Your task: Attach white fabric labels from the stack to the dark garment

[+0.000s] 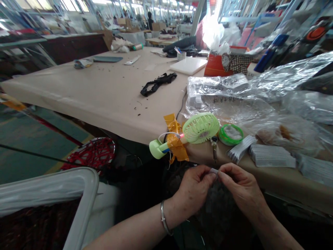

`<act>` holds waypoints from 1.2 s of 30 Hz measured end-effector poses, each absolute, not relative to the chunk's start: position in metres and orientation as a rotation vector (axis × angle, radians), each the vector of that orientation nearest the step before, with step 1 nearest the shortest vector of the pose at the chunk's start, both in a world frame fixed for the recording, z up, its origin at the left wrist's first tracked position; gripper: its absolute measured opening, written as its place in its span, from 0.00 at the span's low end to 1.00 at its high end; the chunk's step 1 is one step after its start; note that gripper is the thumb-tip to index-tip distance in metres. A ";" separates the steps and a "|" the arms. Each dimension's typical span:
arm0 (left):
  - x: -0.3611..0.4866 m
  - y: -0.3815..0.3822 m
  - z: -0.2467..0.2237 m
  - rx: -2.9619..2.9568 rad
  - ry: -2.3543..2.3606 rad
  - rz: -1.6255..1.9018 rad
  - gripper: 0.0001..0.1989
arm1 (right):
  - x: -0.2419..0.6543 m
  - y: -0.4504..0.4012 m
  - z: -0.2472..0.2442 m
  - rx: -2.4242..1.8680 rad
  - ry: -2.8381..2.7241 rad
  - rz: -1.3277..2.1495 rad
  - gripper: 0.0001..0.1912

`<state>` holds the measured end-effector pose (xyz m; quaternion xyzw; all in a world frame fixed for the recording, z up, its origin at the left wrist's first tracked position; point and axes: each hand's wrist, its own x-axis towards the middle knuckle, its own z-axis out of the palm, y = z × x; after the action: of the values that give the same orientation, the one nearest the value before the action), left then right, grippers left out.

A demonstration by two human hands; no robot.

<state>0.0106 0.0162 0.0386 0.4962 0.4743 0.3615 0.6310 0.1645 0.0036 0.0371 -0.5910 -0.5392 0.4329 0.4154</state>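
Both my hands meet over my lap, just off the table's front edge. My left hand (196, 184), below a silver bangle (163, 217), pinches one end of a small white label-like strip (213, 171). From the other side my right hand (236, 184) pinches the strip between thumb and fingertips. Just beyond them, a soldering-iron-like tool (214, 149) with a metal tip lies at the edge. Stacks of white paper strips (272, 156) are to the right of it. A green round container (231, 134) holds white fluffy material.
Orange tape (177, 147) fixes a light green hand fan (201, 127) to the table edge. Clear plastic bags (226, 97) cover the right side. Black fabric (158, 83) lies on the brown tabletop (109, 93). At lower left stand a white bin (91, 184) and a basket of red strips (91, 154).
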 end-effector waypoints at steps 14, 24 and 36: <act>0.008 0.028 0.044 1.485 1.148 0.923 0.12 | 0.163 0.012 0.040 -1.468 -1.496 0.910 0.09; 0.008 0.032 0.041 1.535 1.125 0.938 0.13 | 0.164 0.016 0.039 -1.472 -1.516 0.876 0.08; 0.007 0.029 0.046 1.512 1.161 0.908 0.12 | 0.166 0.005 0.037 -1.455 -1.578 0.844 0.07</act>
<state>0.0070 0.0291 0.0457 0.6230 0.4787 0.3743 0.4926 0.1657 0.0055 0.0369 -0.5766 -0.6254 0.3346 0.4056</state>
